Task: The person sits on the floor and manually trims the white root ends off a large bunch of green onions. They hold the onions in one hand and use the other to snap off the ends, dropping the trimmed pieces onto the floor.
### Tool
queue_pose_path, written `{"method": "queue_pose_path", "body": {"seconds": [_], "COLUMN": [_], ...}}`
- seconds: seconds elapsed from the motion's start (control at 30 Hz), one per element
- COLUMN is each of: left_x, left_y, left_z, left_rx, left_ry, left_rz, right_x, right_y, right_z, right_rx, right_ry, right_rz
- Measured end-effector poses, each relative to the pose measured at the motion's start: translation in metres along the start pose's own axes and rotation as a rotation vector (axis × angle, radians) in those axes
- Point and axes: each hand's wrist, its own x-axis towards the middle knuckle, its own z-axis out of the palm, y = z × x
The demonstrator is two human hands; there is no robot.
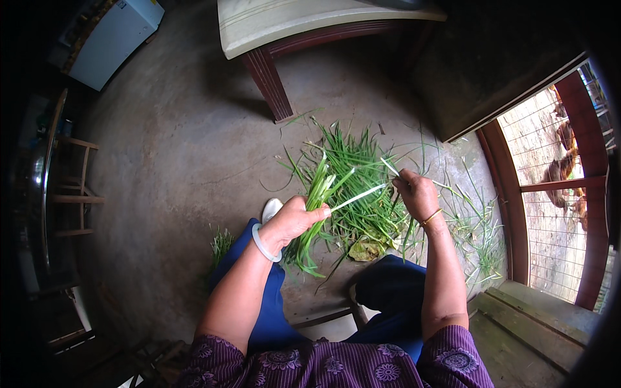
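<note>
My left hand (296, 218) is closed round a bunch of green leafy stalks (318, 191) that look like garlic chives, their pale ends upward and the leaves hanging below. One white-ended stalk slants out from its thumb towards my right hand (415, 191), whose fingers pinch a thin stalk with a white tip (389, 166). Beneath and between the hands lies a loose heap of long green leaves (364, 208) on the concrete floor, with a yellowed leaf (366, 249) at its near edge. A smaller green bunch (221, 245) lies left of my left knee.
Scattered stalks (478, 233) lie near a red-framed wire mesh gate (553, 208) at right, with chickens (563, 165) beyond. A pale-topped table (310, 24) with dark red legs stands ahead. A wooden stool (77, 199) is at left, a white cabinet (114, 41) at upper left.
</note>
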Motion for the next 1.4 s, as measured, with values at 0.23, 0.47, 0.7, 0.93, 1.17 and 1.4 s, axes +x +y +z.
{"method": "queue_pose_path", "body": {"seconds": [0.23, 0.47, 0.7, 0.93, 1.17, 1.4], "left_x": [0.000, -0.007, -0.009, -0.003, 0.006, 0.008], "left_y": [-0.004, 0.002, -0.010, 0.000, 0.001, 0.005], "left_z": [-0.002, -0.019, -0.031, -0.020, 0.005, 0.026], "left_rx": [0.127, 0.061, -0.184, -0.202, -0.225, -0.229], "left_ry": [0.045, 0.085, 0.154, 0.107, 0.099, 0.139], "left_rz": [0.007, 0.002, 0.094, 0.076, 0.111, 0.022], "right_x": [0.001, 0.005, 0.000, 0.003, -0.007, -0.023], "right_y": [0.004, 0.081, 0.034, 0.014, -0.022, -0.056], "right_z": [0.006, 0.005, -0.020, 0.013, 0.040, 0.038], "right_rx": [-0.030, -0.160, 1.122, 1.601, 1.534, 1.435], "right_ry": [0.068, 0.254, -0.052, -0.286, -0.368, -0.504], "right_rz": [-0.042, 0.207, 0.547, 0.543, 0.598, 0.540]}}
